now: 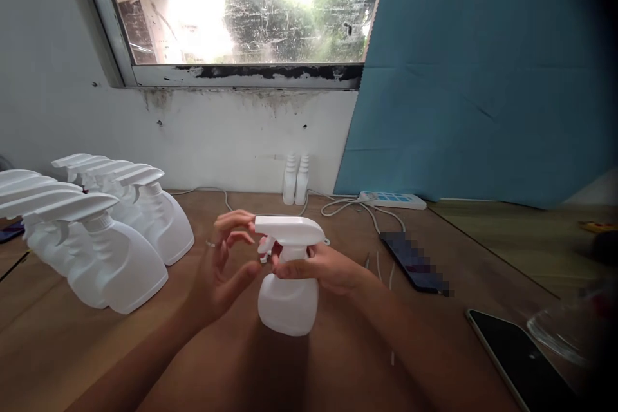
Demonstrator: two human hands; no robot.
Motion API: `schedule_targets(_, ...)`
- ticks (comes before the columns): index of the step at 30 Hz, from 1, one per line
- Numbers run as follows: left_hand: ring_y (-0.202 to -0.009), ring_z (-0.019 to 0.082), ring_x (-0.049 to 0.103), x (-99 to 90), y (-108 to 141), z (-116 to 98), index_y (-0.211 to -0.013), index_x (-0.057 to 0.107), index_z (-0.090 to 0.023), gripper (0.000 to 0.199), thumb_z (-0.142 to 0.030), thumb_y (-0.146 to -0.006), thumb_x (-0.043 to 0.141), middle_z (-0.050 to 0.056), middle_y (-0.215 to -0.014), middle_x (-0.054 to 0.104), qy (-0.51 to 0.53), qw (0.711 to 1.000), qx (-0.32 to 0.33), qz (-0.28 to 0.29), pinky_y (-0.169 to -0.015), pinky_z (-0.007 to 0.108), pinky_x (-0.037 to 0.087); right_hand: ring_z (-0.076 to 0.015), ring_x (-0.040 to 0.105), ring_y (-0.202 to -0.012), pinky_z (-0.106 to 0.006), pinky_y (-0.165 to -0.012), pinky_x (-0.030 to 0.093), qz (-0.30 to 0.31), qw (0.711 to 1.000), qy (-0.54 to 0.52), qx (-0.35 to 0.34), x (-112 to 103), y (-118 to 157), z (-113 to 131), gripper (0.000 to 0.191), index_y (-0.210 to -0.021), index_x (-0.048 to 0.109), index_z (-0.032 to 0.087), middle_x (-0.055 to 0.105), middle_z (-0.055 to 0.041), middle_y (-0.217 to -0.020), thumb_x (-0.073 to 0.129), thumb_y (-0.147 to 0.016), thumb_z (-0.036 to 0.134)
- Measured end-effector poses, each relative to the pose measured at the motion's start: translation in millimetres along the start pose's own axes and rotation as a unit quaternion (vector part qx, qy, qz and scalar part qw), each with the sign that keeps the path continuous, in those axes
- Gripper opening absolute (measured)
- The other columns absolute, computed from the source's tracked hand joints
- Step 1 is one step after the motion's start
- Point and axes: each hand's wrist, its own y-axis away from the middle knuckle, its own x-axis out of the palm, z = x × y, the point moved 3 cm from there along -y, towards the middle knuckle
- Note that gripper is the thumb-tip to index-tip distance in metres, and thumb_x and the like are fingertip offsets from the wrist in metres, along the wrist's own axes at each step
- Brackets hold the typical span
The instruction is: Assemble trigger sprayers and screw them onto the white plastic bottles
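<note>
A white spray bottle [288, 306] stands upright in the middle of the brown table, its nozzle pointing left. My right hand [321, 267] is wrapped round the neck below the spray head, with the thumb across the front. On the left side, my left hand [232, 261] has its fingers apart and curved, and its fingertips are at the nozzle end. Whether they touch it I cannot tell. A ring shows on one left finger. The trigger hangs between the two hands.
Several white spray bottles [132, 270] stand in rows at left. Two slim white bottles [296, 180] are by the wall. To the right lie a power strip [393, 200], cables, a dark phone [415, 264], another phone [519, 357] and a clear round container [560, 328].
</note>
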Motion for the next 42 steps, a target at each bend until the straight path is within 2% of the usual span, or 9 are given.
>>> schedule_targets(2,-0.115,0.025,0.049,0.1,26,14,-0.128,0.044,-0.027,0.043,-0.03,-0.089,0.06,0.011,-0.13,0.043,-0.013,0.999,-0.045,-0.021,-0.091,0.037,0.047,-0.0126,0.05,-0.075,-0.026,-0.068,0.039,0.015,1.0,-0.005,-0.008,1,1,1,0.036,-0.089,0.06,0.017,0.054,0.0007,-0.082,0.082,-0.067,0.035)
schedule_targets(7,-0.101,0.022,0.06,21.0,84,42,-0.133,0.038,-0.027,0.05,-0.033,-0.088,0.06,0.011,-0.126,0.052,-0.009,0.956,-0.276,0.095,-0.085,0.038,0.054,-0.0139,0.052,-0.081,-0.026,-0.071,0.042,-0.021,0.997,0.008,-0.069,8,0,2,0.029,-0.085,0.057,0.018,0.055,-0.0008,-0.087,0.077,-0.074,0.036)
schedule_targets(11,-0.09,0.022,0.062,15.9,96,46,-0.121,0.05,-0.027,0.034,-0.034,-0.089,0.057,0.006,-0.111,0.063,-0.138,0.942,-0.291,0.097,-0.083,0.039,0.053,-0.0194,0.057,-0.092,-0.032,-0.078,0.048,-0.026,0.992,0.099,-0.067,12,-2,-12,0.042,-0.112,0.059,0.02,0.06,-0.0052,-0.098,0.074,-0.077,0.038)
schedule_targets(16,-0.071,0.021,0.062,-34.2,89,55,-0.107,0.051,-0.023,0.03,-0.047,-0.089,0.052,0.003,-0.088,0.064,-0.34,0.886,-0.312,0.04,-0.067,0.034,0.05,-0.0228,0.049,-0.12,-0.04,-0.098,0.043,-0.148,0.947,0.231,-0.166,-1,2,-35,0.056,-0.133,0.046,0.028,0.043,-0.0101,-0.139,0.068,-0.082,0.034)
schedule_targets(21,-0.075,0.026,0.067,-94.5,80,75,-0.102,0.048,-0.021,0.031,-0.046,-0.085,0.055,0.002,-0.078,0.065,-0.445,0.819,-0.355,-0.069,-0.068,0.035,0.05,-0.0201,0.061,-0.101,-0.033,-0.084,0.05,-0.225,0.93,0.249,-0.148,-26,26,-57,0.027,-0.116,0.058,0.024,0.06,-0.0084,-0.115,0.055,-0.089,0.028)
schedule_targets(26,-0.085,0.027,0.069,-118.7,79,85,-0.112,0.048,-0.018,0.04,-0.042,-0.082,0.058,0.009,-0.095,0.069,-0.46,0.797,-0.355,-0.163,-0.076,0.037,0.052,-0.0171,0.062,-0.071,-0.029,-0.07,0.048,-0.305,0.88,0.316,-0.183,-60,60,-68,0.015,-0.086,0.064,0.021,0.064,-0.002,-0.075,0.049,-0.086,0.02)
schedule_targets(35,-0.08,0.026,0.07,-112.0,83,79,-0.129,0.035,-0.02,0.061,-0.042,-0.08,0.064,0.011,-0.112,0.066,-0.479,0.796,-0.319,-0.189,-0.068,0.035,0.054,-0.0173,0.057,-0.055,-0.029,-0.058,0.043,-0.38,0.817,0.415,-0.122,-105,80,-76,0.022,-0.066,0.062,0.021,0.059,0.0002,-0.055,0.044,-0.079,0.022)
schedule_targets(38,-0.072,0.02,0.066,-106.6,85,67,-0.133,0.032,-0.021,0.064,-0.044,-0.082,0.063,0.009,-0.114,0.062,-0.488,0.8,-0.259,-0.232,-0.062,0.031,0.052,-0.0172,0.057,-0.053,-0.029,-0.056,0.043,-0.375,0.797,0.457,-0.123,-109,81,-75,0.024,-0.063,0.062,0.022,0.058,0.0008,-0.053,0.043,-0.079,0.022)
schedule_targets(42,-0.071,0.015,0.059,-92.1,83,44,-0.128,0.039,-0.02,0.048,-0.032,-0.087,0.059,0.009,-0.107,0.056,-0.507,0.814,-0.113,-0.259,-0.058,0.026,0.052,-0.0178,0.058,-0.053,-0.029,-0.057,0.044,-0.354,0.778,0.504,-0.127,-111,81,-77,0.025,-0.063,0.062,0.023,0.059,0.0007,-0.054,0.043,-0.079,0.022)
